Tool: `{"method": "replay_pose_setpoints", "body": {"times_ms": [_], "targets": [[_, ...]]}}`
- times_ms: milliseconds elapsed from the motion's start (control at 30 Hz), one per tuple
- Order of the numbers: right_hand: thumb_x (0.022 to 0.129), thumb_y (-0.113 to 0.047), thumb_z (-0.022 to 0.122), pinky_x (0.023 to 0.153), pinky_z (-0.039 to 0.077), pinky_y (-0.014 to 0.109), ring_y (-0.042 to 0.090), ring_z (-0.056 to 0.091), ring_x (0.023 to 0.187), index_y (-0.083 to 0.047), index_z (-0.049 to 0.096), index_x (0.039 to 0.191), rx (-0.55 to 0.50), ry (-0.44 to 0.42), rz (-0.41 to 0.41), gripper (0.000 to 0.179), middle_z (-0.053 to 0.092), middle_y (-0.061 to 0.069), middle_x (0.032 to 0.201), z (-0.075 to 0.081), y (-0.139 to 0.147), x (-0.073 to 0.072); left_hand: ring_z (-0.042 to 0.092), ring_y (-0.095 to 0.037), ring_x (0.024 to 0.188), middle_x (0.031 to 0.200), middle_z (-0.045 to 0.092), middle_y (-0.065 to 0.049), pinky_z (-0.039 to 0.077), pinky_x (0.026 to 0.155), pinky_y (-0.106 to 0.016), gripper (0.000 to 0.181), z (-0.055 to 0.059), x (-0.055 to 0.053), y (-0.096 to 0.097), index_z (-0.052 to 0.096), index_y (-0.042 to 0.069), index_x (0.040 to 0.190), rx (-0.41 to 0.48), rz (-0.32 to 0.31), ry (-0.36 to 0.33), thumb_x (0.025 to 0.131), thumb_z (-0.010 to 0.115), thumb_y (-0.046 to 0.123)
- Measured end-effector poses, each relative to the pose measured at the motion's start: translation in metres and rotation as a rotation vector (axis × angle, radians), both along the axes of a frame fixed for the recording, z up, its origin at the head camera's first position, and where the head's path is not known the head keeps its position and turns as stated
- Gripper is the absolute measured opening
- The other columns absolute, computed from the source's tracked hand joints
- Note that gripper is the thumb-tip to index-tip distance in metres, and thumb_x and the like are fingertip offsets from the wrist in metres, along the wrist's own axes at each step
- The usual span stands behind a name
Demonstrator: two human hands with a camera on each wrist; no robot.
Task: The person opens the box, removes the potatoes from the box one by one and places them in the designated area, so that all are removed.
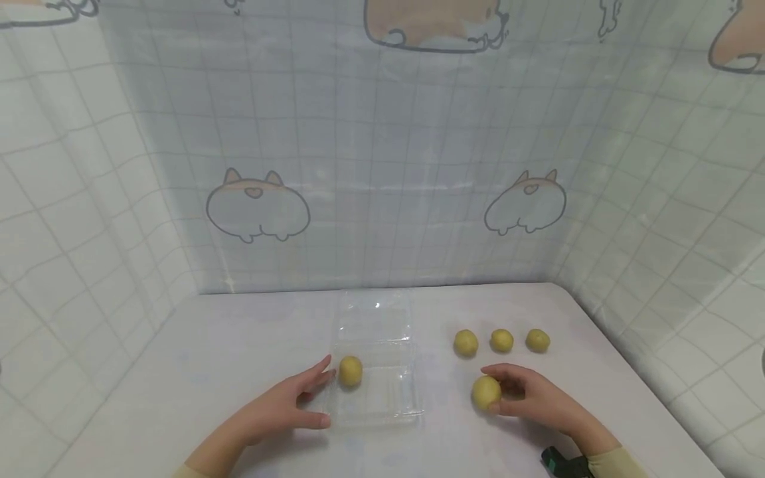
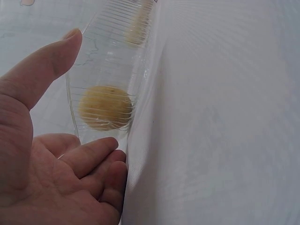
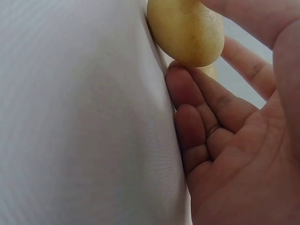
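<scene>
A clear plastic box [image 1: 388,392], its lid [image 1: 375,325] laid back behind it, sits mid-table with one small yellow potato [image 1: 350,370] in its left part. My left hand [image 1: 293,401] is at the box's left side, thumb and fingers spread apart and holding nothing. In the left wrist view, that potato [image 2: 106,108] shows through the ribbed wall, just beyond the fingers. To the right of the box, my right hand [image 1: 532,398] has its thumb and fingers around another potato [image 1: 487,393]. This potato [image 3: 187,33] is close over the table in the right wrist view.
Three more potatoes stand in a row behind the right hand: a left one [image 1: 465,343], a middle one [image 1: 502,340] and a right one [image 1: 538,340]. A white cloth covers the table [image 1: 251,345]. Tile-patterned curtains [image 1: 382,199] enclose the back and both sides.
</scene>
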State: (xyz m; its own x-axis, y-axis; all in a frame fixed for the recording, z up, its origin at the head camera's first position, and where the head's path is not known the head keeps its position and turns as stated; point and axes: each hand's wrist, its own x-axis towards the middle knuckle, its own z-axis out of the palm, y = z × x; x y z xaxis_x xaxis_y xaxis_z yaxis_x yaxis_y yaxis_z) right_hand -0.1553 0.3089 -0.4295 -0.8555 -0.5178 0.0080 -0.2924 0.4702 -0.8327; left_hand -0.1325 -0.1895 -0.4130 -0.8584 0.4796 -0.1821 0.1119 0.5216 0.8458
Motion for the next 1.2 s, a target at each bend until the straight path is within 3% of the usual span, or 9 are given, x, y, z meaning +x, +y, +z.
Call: {"method": "replay_pose_setpoints", "body": {"times_ms": [300, 500, 733, 900, 1200], "targets": [[0.085, -0.031, 0.079, 0.091, 0.05, 0.027, 0.015, 0.059, 0.111, -0.01, 0.057, 0.137, 0.022, -0.043, -0.007, 0.06, 0.061, 0.003, 0.13, 0.0, -0.002, 0.0, 0.048, -0.036, 0.13, 0.154, 0.041, 0.0, 0.031, 0.109, -0.057, 0.1, -0.003, 0.004, -0.002, 0.018, 0.021, 0.16, 0.011, 0.01, -0.014, 0.083, 0.08, 0.037], [0.086, -0.031, 0.079, 0.093, 0.049, 0.027, 0.015, 0.058, 0.113, -0.01, 0.057, 0.137, 0.017, -0.017, 0.001, 0.059, 0.06, 0.002, 0.131, 0.0, -0.002, -0.001, 0.05, -0.035, 0.129, 0.153, 0.042, -0.001, 0.031, 0.109, -0.059, 0.1, -0.001, 0.002, -0.003, 0.019, 0.018, 0.16, -0.025, 0.009, 0.022, 0.083, 0.08, 0.04], [0.088, -0.029, 0.077, 0.093, 0.049, 0.028, 0.016, 0.059, 0.112, -0.009, 0.055, 0.139, -0.012, 0.038, 0.004, 0.059, 0.062, 0.004, 0.128, -0.001, 0.002, -0.003, 0.047, -0.034, 0.132, 0.154, 0.041, -0.002, 0.03, 0.11, -0.057, 0.1, -0.001, -0.001, -0.002, 0.018, 0.019, 0.16, -0.021, 0.005, 0.007, 0.083, 0.08, 0.04], [0.088, -0.028, 0.077, 0.093, 0.05, 0.029, 0.024, 0.061, 0.114, -0.006, 0.051, 0.142, -0.014, 0.029, -0.003, 0.064, 0.061, 0.01, 0.13, 0.003, 0.006, -0.004, 0.047, -0.033, 0.132, 0.153, 0.041, -0.001, 0.029, 0.111, -0.057, 0.1, -0.003, -0.003, -0.002, 0.018, 0.019, 0.16, -0.012, -0.002, 0.008, 0.083, 0.079, 0.039], [0.089, -0.03, 0.076, 0.089, 0.053, 0.03, 0.022, 0.062, 0.111, -0.005, 0.058, 0.134, -0.025, 0.153, -0.167, 0.054, 0.061, 0.011, 0.13, 0.021, 0.01, -0.014, 0.045, -0.036, 0.133, 0.154, 0.04, -0.003, 0.028, 0.111, -0.058, 0.102, -0.006, -0.005, 0.0, 0.018, 0.019, 0.16, -0.003, 0.008, -0.005, 0.083, 0.08, 0.039]]}}
